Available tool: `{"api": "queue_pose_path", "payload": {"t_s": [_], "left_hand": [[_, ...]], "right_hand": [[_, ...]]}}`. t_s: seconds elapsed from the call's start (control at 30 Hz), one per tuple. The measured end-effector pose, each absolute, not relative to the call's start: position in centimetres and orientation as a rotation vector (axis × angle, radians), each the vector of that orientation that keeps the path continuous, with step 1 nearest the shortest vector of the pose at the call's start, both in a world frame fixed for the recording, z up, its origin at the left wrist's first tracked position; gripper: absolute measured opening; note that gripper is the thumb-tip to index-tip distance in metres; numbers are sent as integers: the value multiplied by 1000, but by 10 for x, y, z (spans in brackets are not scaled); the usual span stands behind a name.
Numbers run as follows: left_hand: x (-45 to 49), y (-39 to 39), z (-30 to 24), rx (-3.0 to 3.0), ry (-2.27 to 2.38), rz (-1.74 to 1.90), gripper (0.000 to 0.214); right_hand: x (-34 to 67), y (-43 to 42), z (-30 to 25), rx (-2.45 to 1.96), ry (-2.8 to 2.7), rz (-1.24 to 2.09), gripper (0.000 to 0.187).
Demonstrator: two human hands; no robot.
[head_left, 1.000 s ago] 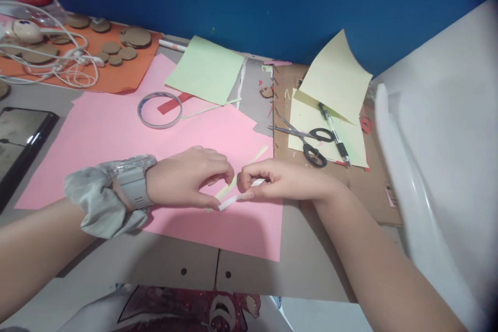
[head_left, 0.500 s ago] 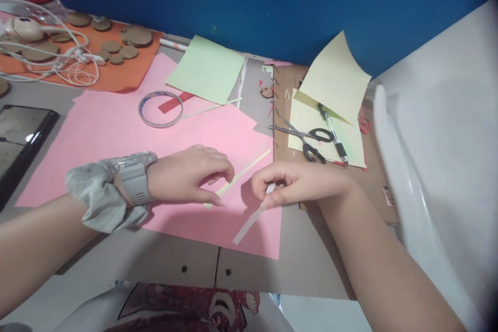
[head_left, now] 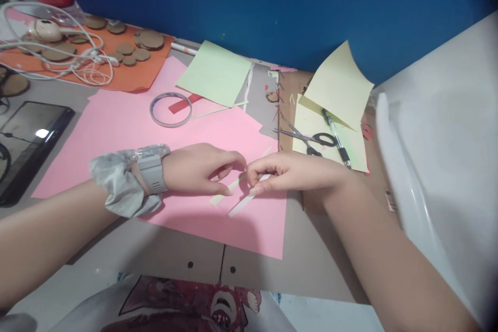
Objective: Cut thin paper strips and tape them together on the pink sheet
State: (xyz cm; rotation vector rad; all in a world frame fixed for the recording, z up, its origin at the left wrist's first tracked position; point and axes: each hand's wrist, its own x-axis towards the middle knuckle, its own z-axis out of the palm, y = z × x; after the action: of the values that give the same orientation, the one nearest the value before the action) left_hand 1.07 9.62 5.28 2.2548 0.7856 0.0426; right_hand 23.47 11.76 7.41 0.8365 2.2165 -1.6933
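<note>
My right hand (head_left: pixel 280 170) pinches a narrow white strip (head_left: pixel 238 207) between thumb and fingers; whether it is paper or tape I cannot tell. Its lower end points toward me over the pink paper (head_left: pixel 116 119). A pale yellow-green paper strip (head_left: pixel 218 200) lies slantwise on the pink sheet, its middle partly hidden by my fingers. Just left of my right hand, my left hand (head_left: pixel 204 168) reaches over that strip, thumb and curved fingers apart, with nothing between them. The fingertips of both hands nearly meet.
A tape roll (head_left: pixel 153 109) and a red paper piece (head_left: pixel 179 108) lie behind my hands, near a green sheet (head_left: pixel 213 72). Scissors (head_left: pixel 307 138) and a pen (head_left: pixel 337 140) rest on yellow paper (head_left: pixel 350 83). Left are a tablet-like device (head_left: pixel 35 140), earphones (head_left: pixel 93 57) and cardboard discs (head_left: pixel 150 39).
My right hand has brought the white strip up and left, alongside the yellow-green strip. My left hand has shifted right, closer to it. The view has shifted slightly.
</note>
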Motion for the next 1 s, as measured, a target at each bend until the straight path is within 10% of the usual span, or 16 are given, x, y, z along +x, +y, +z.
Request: {"api": "queue_pose_path", "payload": {"t_s": [1.0], "left_hand": [[15,89,48,2276,873,109,55]], "right_hand": [[232,114,59,874,2258,-1741,25]]}}
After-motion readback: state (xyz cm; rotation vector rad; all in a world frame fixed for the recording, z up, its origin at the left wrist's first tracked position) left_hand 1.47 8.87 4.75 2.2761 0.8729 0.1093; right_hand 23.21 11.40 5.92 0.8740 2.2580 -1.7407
